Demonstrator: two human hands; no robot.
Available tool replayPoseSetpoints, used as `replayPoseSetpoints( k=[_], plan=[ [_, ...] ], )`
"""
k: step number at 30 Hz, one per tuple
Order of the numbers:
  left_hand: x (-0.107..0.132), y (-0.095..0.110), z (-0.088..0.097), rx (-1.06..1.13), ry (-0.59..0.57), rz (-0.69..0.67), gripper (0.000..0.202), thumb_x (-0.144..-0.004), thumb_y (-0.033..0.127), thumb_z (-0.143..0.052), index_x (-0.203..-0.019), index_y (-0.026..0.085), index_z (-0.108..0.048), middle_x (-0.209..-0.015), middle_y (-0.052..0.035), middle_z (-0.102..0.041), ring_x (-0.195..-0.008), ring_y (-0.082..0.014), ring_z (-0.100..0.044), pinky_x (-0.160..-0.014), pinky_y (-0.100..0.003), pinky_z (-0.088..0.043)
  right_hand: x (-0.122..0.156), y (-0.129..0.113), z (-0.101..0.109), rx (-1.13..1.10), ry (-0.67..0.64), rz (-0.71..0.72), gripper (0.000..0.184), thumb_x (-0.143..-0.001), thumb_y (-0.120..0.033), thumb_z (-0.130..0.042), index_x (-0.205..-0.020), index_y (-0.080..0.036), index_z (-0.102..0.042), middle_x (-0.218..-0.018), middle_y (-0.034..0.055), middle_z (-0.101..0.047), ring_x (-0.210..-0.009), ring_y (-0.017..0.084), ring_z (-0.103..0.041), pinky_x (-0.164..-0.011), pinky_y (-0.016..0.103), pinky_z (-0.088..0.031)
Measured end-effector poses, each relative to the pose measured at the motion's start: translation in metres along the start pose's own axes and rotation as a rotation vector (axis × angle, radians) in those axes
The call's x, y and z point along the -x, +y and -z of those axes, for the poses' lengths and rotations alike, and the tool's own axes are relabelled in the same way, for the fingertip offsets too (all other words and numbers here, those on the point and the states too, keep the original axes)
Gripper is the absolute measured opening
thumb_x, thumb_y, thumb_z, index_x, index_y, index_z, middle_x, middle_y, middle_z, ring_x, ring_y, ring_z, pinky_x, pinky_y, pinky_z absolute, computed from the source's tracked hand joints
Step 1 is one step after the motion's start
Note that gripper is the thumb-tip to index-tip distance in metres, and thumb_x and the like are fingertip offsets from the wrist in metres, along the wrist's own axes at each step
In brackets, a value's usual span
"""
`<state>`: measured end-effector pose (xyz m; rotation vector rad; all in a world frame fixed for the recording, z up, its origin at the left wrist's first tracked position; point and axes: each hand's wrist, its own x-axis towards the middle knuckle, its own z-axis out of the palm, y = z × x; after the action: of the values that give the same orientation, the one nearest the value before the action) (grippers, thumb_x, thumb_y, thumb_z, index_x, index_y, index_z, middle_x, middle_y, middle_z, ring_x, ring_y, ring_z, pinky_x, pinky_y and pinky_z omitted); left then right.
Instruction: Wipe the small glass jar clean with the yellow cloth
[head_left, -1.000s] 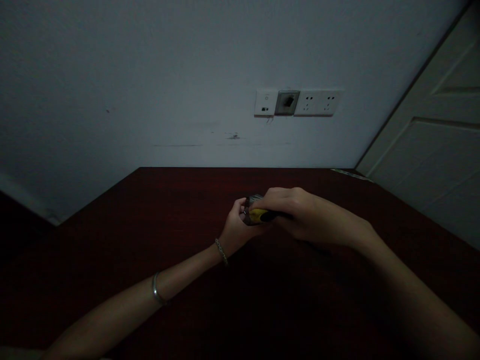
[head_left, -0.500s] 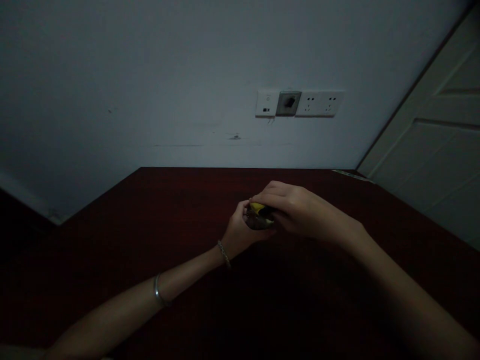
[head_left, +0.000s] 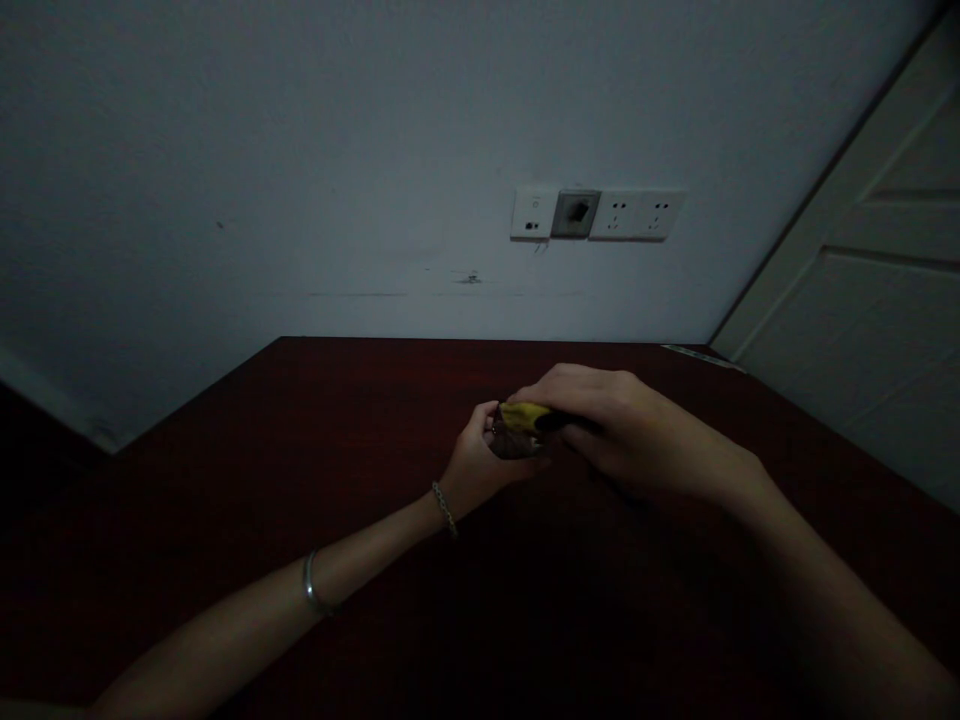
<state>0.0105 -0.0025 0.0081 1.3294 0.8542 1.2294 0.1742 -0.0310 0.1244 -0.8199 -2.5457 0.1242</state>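
Observation:
My left hand [head_left: 480,455] wraps round a dark brown, rounded object [head_left: 514,443] with a small pale patch at its right end. It is too dark to name its kind. My right hand [head_left: 607,415] is closed on a yellow-and-black object [head_left: 523,415], whose yellow end lies against the top of the brown one. Its black part runs back under my right fingers and is partly hidden. Both hands are close together above the dark red table [head_left: 360,400].
Behind the table stands a pale wall [head_left: 337,150] with a row of sockets [head_left: 630,215]. A white panelled door [head_left: 885,270] is at the right. A thin pale strip [head_left: 701,356] lies at the table's far right corner.
My right hand has shifted a little to the right, and more of the yellow part shows. My left hand stays nearly in place round the brown object. The view has tilted slightly.

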Motion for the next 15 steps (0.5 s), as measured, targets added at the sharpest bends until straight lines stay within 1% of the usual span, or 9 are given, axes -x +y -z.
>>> replayPoseSetpoints(
  k=[3, 5, 7, 9, 12, 15],
  plan=[
    [0.0, 0.001, 0.001, 0.008, -0.028, 0.046, 0.072, -0.047, 0.018, -0.086, -0.106, 0.017, -0.045, -0.096, -0.0056, -0.061, -0.089, -0.0206, -0.062, -0.081, -0.036, -0.05, 0.003, 0.017, 0.004, 0.019, 0.183, -0.001, 0.041, -0.081, -0.004, -0.046, -0.117, -0.018, -0.059, -0.112, 0.0071, -0.066, -0.102, 0.019, -0.061, -0.089, 0.032, -0.047],
    [0.0, 0.002, 0.001, 0.002, -0.034, 0.061, 0.074, -0.046, 0.018, -0.086, -0.108, 0.016, -0.045, -0.098, -0.0066, -0.061, -0.09, -0.0202, -0.062, -0.082, -0.036, -0.05, 0.004, 0.028, 0.003, 0.025, 0.248, -0.026, 0.04, -0.081, -0.005, -0.047, -0.116, -0.019, -0.061, -0.112, 0.0058, -0.068, -0.1, 0.019, -0.063, -0.089, 0.032, -0.048],
    [0.0, 0.003, 0.002, 0.0, -0.036, 0.063, 0.074, -0.047, 0.019, -0.086, -0.109, 0.015, -0.046, -0.1, -0.0072, -0.061, -0.091, -0.0199, -0.063, -0.083, -0.036, -0.05, 0.005, 0.037, -0.001, 0.012, 0.275, -0.046, 0.04, -0.08, -0.005, -0.048, -0.115, -0.02, -0.062, -0.112, 0.0048, -0.069, -0.1, 0.019, -0.064, -0.089, 0.032, -0.049],
    [-0.001, 0.005, 0.002, 0.009, -0.039, 0.063, 0.074, -0.047, 0.018, -0.086, -0.109, 0.015, -0.046, -0.101, -0.0074, -0.061, -0.092, -0.0197, -0.063, -0.084, -0.035, -0.05, 0.005, 0.043, -0.006, -0.013, 0.269, -0.04, 0.042, -0.08, -0.006, -0.048, -0.117, -0.02, -0.062, -0.113, 0.0046, -0.069, -0.1, 0.019, -0.064, -0.089, 0.033, -0.049],
    [-0.002, 0.007, 0.002, 0.026, -0.028, 0.072, 0.072, -0.046, 0.017, -0.085, -0.107, 0.015, -0.046, -0.1, -0.0065, -0.061, -0.09, -0.019, -0.063, -0.081, -0.033, -0.051, 0.003, 0.047, -0.015, -0.067, 0.229, -0.009, 0.043, -0.081, -0.008, -0.049, -0.12, -0.021, -0.061, -0.114, 0.0045, -0.068, -0.101, 0.019, -0.064, -0.088, 0.034, -0.05],
    [-0.003, 0.011, 0.002, 0.023, -0.013, 0.082, 0.071, -0.045, 0.017, -0.085, -0.105, 0.015, -0.046, -0.097, -0.0051, -0.061, -0.087, -0.0183, -0.063, -0.076, -0.031, -0.053, 0.001, 0.047, -0.023, -0.164, 0.252, -0.009, 0.041, -0.082, -0.011, -0.052, -0.119, -0.024, -0.063, -0.113, 0.0035, -0.069, -0.101, 0.019, -0.064, -0.089, 0.035, -0.049]
  ],
)
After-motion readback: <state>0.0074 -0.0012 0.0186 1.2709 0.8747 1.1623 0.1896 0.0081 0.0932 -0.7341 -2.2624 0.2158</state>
